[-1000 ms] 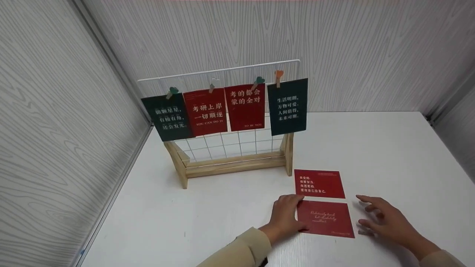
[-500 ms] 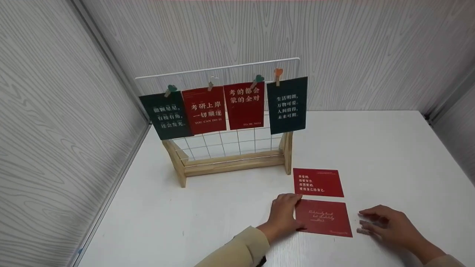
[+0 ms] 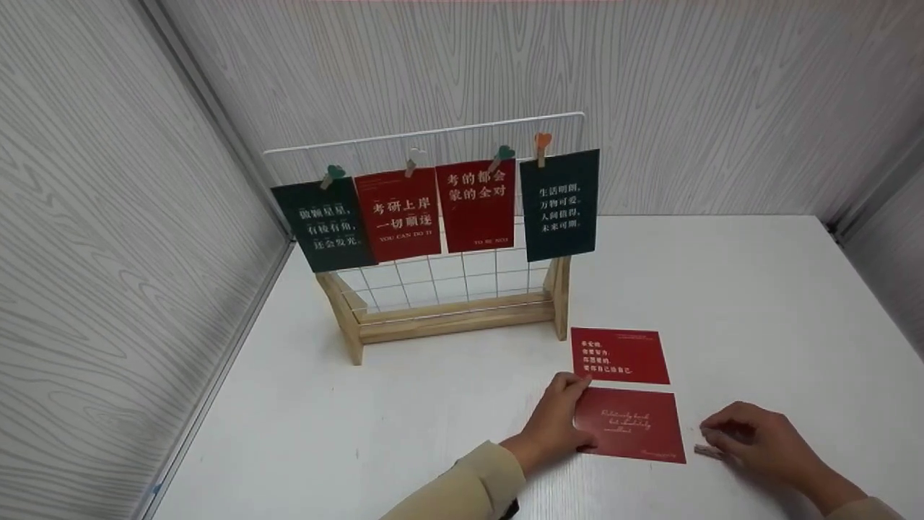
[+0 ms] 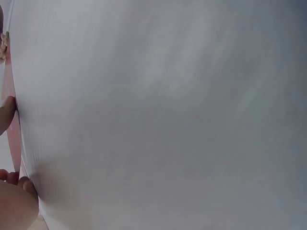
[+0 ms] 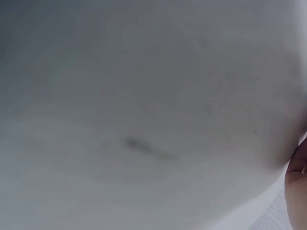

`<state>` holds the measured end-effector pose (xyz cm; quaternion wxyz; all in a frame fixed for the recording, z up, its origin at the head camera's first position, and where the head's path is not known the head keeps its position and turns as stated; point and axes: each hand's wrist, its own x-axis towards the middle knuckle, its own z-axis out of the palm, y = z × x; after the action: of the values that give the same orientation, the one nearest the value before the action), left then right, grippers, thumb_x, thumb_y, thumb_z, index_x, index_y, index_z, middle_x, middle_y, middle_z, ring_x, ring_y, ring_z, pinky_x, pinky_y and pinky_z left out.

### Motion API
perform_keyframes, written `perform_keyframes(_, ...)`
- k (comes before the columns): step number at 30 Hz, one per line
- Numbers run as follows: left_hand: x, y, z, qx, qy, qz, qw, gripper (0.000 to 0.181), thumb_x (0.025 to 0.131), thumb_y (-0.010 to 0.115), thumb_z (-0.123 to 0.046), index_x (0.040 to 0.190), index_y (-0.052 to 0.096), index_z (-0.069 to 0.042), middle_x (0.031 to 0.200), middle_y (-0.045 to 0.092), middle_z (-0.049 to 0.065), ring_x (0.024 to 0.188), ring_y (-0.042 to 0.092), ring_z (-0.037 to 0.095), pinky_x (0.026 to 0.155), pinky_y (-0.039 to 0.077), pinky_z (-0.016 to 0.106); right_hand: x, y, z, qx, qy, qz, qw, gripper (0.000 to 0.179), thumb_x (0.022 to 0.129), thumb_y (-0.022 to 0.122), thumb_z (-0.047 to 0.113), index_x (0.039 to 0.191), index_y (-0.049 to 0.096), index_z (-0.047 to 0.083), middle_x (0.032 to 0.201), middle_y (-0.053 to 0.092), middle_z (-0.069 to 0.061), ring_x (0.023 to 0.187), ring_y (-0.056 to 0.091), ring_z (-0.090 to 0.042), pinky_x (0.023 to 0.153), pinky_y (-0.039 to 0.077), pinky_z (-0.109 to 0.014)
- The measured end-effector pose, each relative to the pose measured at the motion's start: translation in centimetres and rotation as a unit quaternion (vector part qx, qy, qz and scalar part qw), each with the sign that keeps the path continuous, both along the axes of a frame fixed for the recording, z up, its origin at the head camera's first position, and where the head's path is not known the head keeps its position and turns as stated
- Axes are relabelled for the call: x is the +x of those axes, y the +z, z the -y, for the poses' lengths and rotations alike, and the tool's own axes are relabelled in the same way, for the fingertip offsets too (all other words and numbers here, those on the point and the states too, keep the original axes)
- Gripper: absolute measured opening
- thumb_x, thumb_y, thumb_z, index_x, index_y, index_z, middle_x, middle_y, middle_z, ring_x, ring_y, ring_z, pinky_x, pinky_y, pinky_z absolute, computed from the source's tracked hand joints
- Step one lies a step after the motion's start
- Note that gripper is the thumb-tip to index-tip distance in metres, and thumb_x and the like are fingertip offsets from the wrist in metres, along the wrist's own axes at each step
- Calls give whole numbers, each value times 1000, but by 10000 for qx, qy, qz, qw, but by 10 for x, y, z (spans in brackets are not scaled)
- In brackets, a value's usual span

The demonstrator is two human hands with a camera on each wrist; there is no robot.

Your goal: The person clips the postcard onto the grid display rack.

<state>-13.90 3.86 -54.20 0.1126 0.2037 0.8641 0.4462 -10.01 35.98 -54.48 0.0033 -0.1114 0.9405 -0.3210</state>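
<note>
My left hand grips the lower red card at its left end, thumb at the near corner and fingers at the far one. This card bears gold script and lies on the white table. In the left wrist view the thumb overlaps the card's pinkish edge. Right of the card, my right hand has thumb and forefinger pinched together on a small wooden clothespin, mostly hidden by the fingers. Another small clothespin lies just under the thumb. The right wrist view catches only part of the hand.
A second red card lies just beyond the first. Behind it stands a white wire-grid rack on a wooden base. Several cards hang there from heart-topped clips, including a dark green card at the right end. Wood-grain panels enclose the table.
My right hand has drawn slightly nearer and its thumb and forefinger have closed together on a clothespin. My left hand stays at the lower card's left end, fingers shifted slightly.
</note>
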Motion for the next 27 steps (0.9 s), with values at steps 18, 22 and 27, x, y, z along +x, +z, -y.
perform_keyframes(18, -7, 4, 13, 895, 527, 371, 9939, 52, 86, 65, 5, 134, 53, -8, 102, 55, -3, 84, 53, 3, 75, 48, 18, -14, 17, 4, -447, -227, 83, 9987, 20, 85, 71, 6, 102, 68, 16, 99, 65, 2, 82, 60, -4, 69, 52, -20)
perform_keyframes(22, -11, 5, 20, 1089, 509, 66, 9927, 40, 87, 62, 6, 125, 60, -7, 98, 61, -1, 81, 56, 3, 73, 49, 18, -20, 17, 12, -559, -196, -4, 9982, 16, 89, 68, 14, 105, 67, 16, 100, 67, 2, 83, 59, -5, 70, 51, -22)
perform_keyframes(27, -17, 8, 31, 1375, 616, -85, 9886, 37, 86, 63, 8, 120, 63, -5, 86, 63, -1, 78, 59, 4, 70, 50, 19, -27, 20, 25, -841, -90, 25, 9964, 18, 92, 65, 15, 110, 65, 13, 100, 67, -4, 80, 64, -11, 68, 52, -22)
